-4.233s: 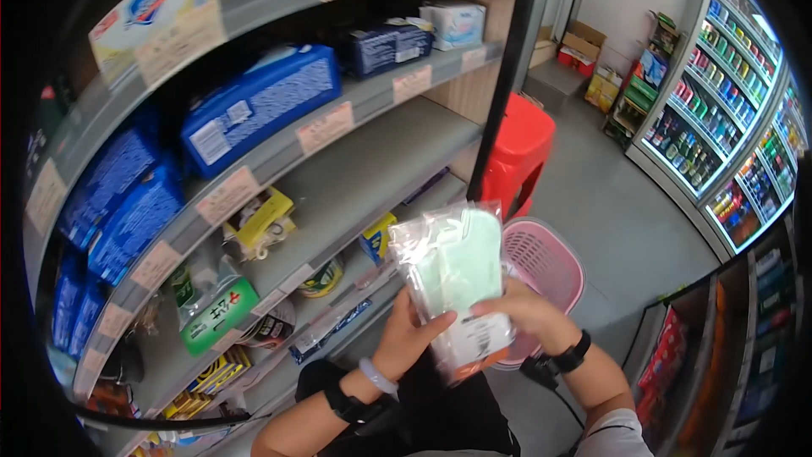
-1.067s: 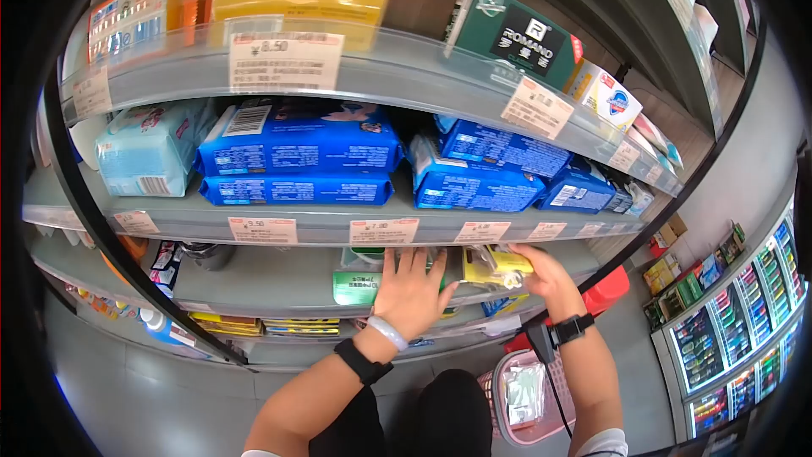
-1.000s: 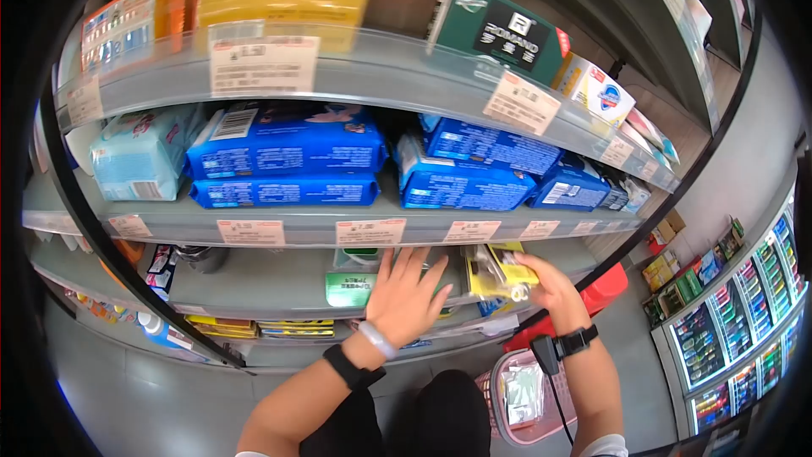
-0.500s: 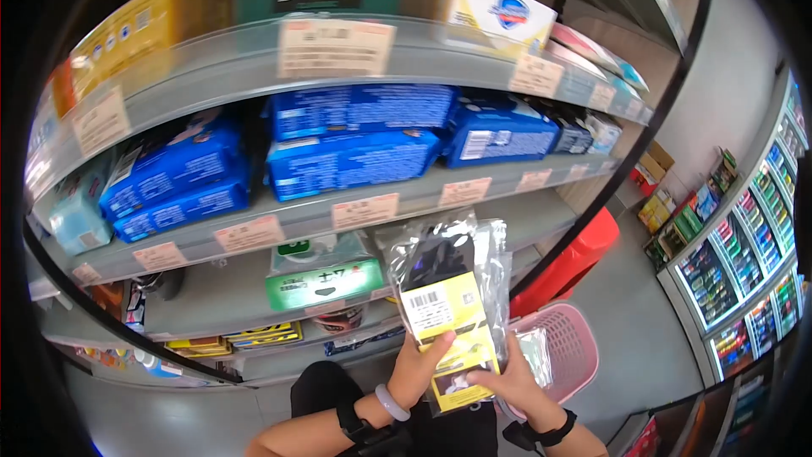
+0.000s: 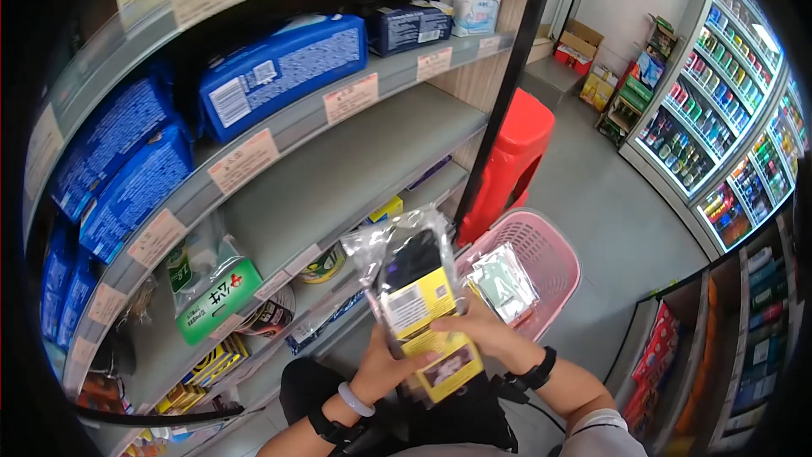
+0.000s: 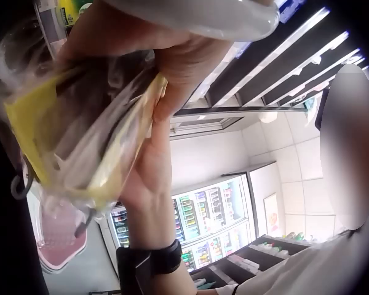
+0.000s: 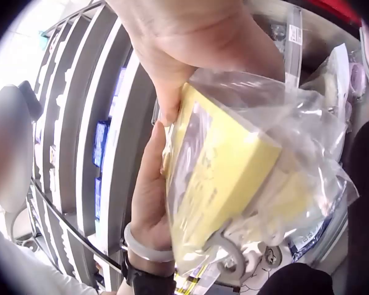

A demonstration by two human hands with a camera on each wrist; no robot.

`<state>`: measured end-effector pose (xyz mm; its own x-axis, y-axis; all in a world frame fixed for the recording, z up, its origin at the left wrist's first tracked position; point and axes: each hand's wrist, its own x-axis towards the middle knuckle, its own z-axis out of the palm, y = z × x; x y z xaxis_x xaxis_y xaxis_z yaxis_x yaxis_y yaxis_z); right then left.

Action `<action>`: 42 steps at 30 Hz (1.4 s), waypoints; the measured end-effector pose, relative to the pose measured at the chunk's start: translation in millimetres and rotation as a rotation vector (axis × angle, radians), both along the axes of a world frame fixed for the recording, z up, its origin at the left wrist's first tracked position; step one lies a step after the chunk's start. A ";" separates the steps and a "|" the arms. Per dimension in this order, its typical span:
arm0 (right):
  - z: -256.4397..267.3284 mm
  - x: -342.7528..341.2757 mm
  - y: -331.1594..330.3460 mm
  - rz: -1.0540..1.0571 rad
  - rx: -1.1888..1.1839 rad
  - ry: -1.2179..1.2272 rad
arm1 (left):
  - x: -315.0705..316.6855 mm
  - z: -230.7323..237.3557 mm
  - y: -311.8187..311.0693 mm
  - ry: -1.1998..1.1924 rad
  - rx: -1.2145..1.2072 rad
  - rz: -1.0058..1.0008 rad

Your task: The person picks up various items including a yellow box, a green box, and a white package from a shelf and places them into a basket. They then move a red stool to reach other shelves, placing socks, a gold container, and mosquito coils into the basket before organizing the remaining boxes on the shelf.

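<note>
Clear plastic packets (image 5: 416, 313) with yellow printed cards and something black inside are held up over the lap in the head view. My left hand (image 5: 385, 368) grips their lower left side, thumb across the yellow card. From the other side my right hand (image 5: 486, 330) pinches the right edge, its thumb on the card too. Grey plastic hooks (image 7: 227, 252) stick out at the packets' bottom end in the right wrist view. Just beyond the right hand stands a pink basket (image 5: 573, 275), where clear packs with pale green contents (image 5: 505, 288) lie.
Store shelves on the left hold blue packages (image 5: 283, 76) and a bag with a green label (image 5: 220, 300). A red stool (image 5: 512, 152) stands by the shelf end. Drinks coolers (image 5: 710, 110) are at the back right, with another low shelf (image 5: 719, 355) at right.
The pale green packs, earlier in both hands, now lie in the basket. The yellow-card packets came off the lower shelf into both hands. The head view has turned right.
</note>
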<state>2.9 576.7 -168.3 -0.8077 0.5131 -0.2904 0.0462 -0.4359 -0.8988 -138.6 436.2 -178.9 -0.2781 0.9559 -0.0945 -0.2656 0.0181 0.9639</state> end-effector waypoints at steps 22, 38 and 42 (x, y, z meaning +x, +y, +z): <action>-298.9 110.4 169.5 -0.995 -0.656 -0.007 | -58.2 -45.3 -46.0 0.419 -0.468 0.351; -268.3 97.6 160.4 -0.838 -0.547 -0.609 | -49.7 -40.4 -63.7 0.387 -0.526 0.397; -307.9 120.8 174.4 -0.698 0.142 -0.995 | -56.4 -37.7 -69.5 0.423 -0.465 0.386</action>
